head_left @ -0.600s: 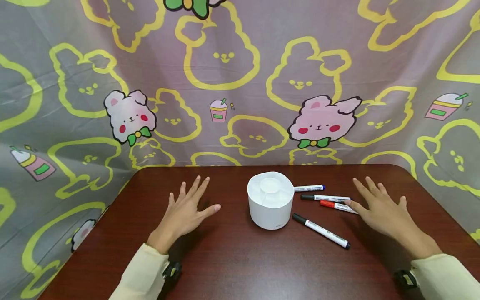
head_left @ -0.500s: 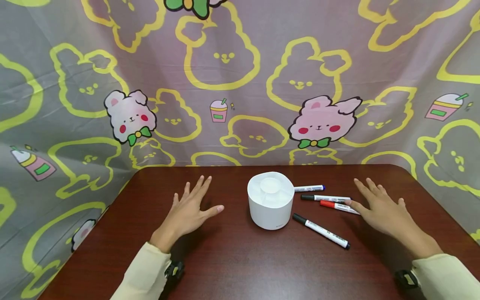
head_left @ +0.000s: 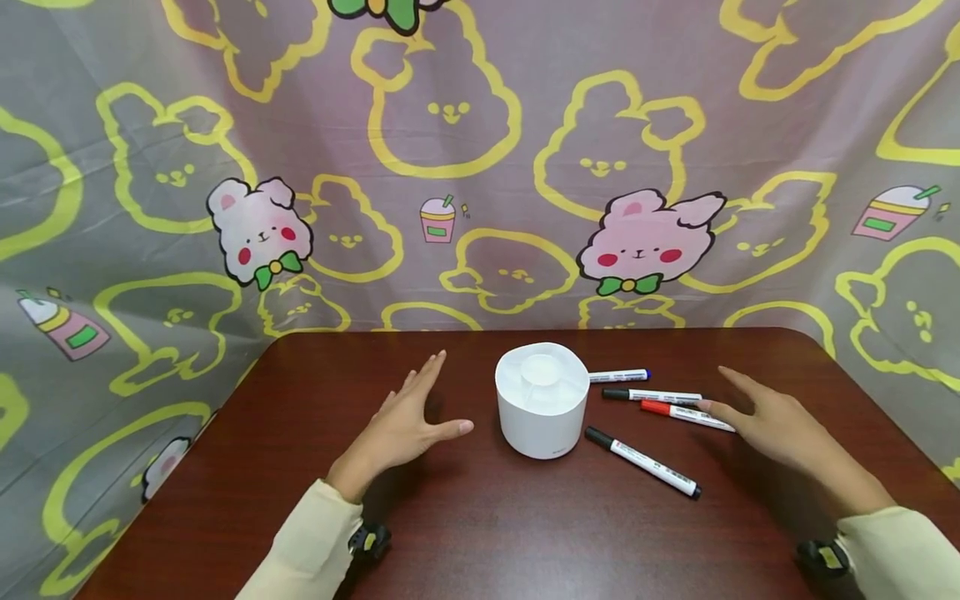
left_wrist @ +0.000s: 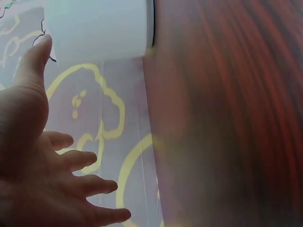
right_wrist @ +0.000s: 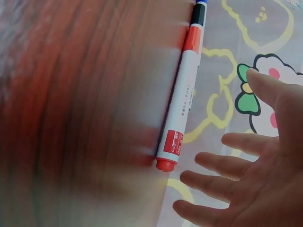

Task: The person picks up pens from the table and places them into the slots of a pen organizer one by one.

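Observation:
A white round pen holder [head_left: 542, 425] with compartments stands upright near the middle of the table. To its left my left hand [head_left: 401, 429] hovers with spread, straight fingers, its thumb toward the holder; in the left wrist view the holder [left_wrist: 99, 28] rises beyond the thumb. On the other side my right hand [head_left: 780, 429] is held over the table, fingers extended and nothing in them. Its thumb tip is close to the red marker [head_left: 686, 414], which also lies before the fingers in the right wrist view. A black-capped marker [head_left: 652, 396] lies just behind the red one.
Another black-capped marker [head_left: 643, 462] lies slanted in front, right of the holder. A blue-ended marker [head_left: 618, 377] is partly hidden behind the holder. A cartoon-print curtain [head_left: 480, 167] hangs past the back edge of the dark wooden table [head_left: 480, 533].
My left hand has moved right, closer to the pen holder, and turned more onto its side. My right hand has also rotated and shifted slightly right, uncovering more of the red marker.

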Demonstrator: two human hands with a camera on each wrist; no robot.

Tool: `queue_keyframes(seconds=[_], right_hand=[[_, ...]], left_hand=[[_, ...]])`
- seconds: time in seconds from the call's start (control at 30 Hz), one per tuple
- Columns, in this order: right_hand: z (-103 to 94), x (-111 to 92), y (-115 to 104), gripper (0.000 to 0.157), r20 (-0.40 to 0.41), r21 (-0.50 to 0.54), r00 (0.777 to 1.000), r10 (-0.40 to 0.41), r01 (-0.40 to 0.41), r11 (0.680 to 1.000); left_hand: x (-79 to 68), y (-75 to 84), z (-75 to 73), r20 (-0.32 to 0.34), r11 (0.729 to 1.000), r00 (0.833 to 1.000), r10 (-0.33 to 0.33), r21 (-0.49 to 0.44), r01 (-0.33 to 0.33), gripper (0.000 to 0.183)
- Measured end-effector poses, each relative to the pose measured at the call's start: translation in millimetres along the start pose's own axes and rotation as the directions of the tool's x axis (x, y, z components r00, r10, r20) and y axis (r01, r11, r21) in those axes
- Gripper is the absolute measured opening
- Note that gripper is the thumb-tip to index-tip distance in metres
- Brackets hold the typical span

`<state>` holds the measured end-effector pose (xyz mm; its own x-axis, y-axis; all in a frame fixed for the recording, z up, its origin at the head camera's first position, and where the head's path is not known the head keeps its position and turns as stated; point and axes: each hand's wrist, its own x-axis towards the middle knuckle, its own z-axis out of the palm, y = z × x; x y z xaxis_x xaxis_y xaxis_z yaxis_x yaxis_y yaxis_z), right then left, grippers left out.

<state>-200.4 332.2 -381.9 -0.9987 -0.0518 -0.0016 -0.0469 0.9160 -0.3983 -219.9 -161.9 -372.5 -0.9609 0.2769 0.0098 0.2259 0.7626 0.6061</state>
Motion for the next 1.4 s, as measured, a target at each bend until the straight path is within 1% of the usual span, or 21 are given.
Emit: queue_keyframes(seconds=[0.13, 0.27, 0.37, 0.47, 0.6, 0.77, 0.9, 1.0, 1.13, 1.27, 1.4], right_hand=[[-0.6, 0.7, 2.7, 0.090, 0.022, 0.042, 0.999, 0.035, -0.036, 0.998], [-1.4, -0.5, 5.5, 0.086, 0.039, 0.112, 0.998, 0.049, -0.053, 0.992], [-1.9, -1.9, 7.2, 0.082, 0.040, 0.169, 0.998, 0.047, -0.053, 0.984], [-1.3, -1.8, 8.0, 0.080, 0.047, 0.216, 0.998, 0.044, -0.053, 0.975], [0.7, -0.4, 10.8, 0.077, 0.057, 0.263, 0.997, 0.043, -0.057, 0.963], [2.5, 1.3, 15.8, 0.075, 0.080, 0.319, 0.995, 0.063, -0.085, 0.944], [4.1, 4.0, 19.0, 0.071, 0.104, 0.336, 0.992, 0.065, -0.097, 0.937], [6.3, 3.9, 22.7, 0.064, 0.102, 0.371, 0.994, 0.033, -0.069, 0.926], [10.3, 4.1, 25.2, 0.061, 0.114, 0.416, 0.993, 0.014, -0.060, 0.907], [13.3, 6.3, 26.4, 0.061, 0.119, 0.414, 0.993, 0.023, -0.071, 0.907], [16.3, 7.7, 26.2, 0.059, 0.111, 0.397, 0.994, 0.020, -0.063, 0.916]], left_hand=[[3.8, 6.2, 5.6, 0.008, 0.989, 0.999, 0.039, -0.140, -0.038, 0.115], [8.8, 11.8, 9.9, 0.014, 0.965, 0.995, 0.097, -0.244, -0.090, 0.117], [13.1, 13.8, 14.0, 0.028, 0.934, 0.987, 0.160, -0.327, -0.142, 0.116], [16.7, 14.7, 17.9, 0.045, 0.896, 0.977, 0.207, -0.409, -0.171, 0.115], [21.8, 16.8, 23.2, 0.053, 0.857, 0.972, 0.229, -0.484, -0.176, 0.114], [31.1, 23.7, 32.5, 0.059, 0.813, 0.969, 0.241, -0.557, -0.169, 0.116], [38.5, 28.2, 38.2, 0.077, 0.791, 0.963, 0.257, -0.589, -0.164, 0.119], [44.1, 29.0, 41.7, 0.084, 0.775, 0.958, 0.274, -0.609, -0.168, 0.120], [49.7, 28.8, 44.0, 0.100, 0.750, 0.949, 0.299, -0.640, -0.169, 0.118], [54.6, 29.5, 46.8, 0.112, 0.724, 0.939, 0.326, -0.668, -0.172, 0.118], [57.7, 30.0, 49.9, 0.120, 0.715, 0.938, 0.326, -0.680, -0.161, 0.119]])
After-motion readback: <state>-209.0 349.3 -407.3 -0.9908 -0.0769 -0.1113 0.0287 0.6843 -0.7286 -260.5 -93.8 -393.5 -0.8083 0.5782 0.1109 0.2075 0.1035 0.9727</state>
